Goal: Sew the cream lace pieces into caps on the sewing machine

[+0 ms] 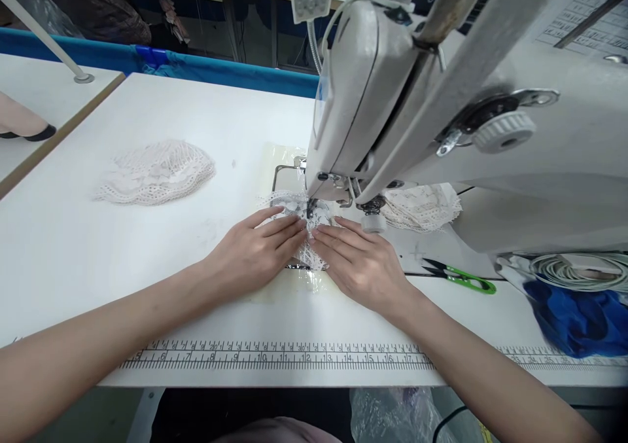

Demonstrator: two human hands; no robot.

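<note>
A piece of white lace (310,252) lies under the presser foot (310,209) of the sewing machine (353,83). My left hand (262,243) rests flat on the lace's left side, its fingers stretched towards the foot. From the right, my right hand (360,260) lies on the lace in the same way, fingers extended. Both sets of fingertips nearly meet just in front of the needle area. The hands cover part of the lace, and the needle itself is hard to make out.
Gathered lace pieces (159,171) lie on the left of the white table (63,253); more lace (422,207) sits right of the needle. Green thread snips (464,278), blue cloth (579,318) and a coiled cord (579,269) are at right. A printed ruler (304,356) runs along the front edge.
</note>
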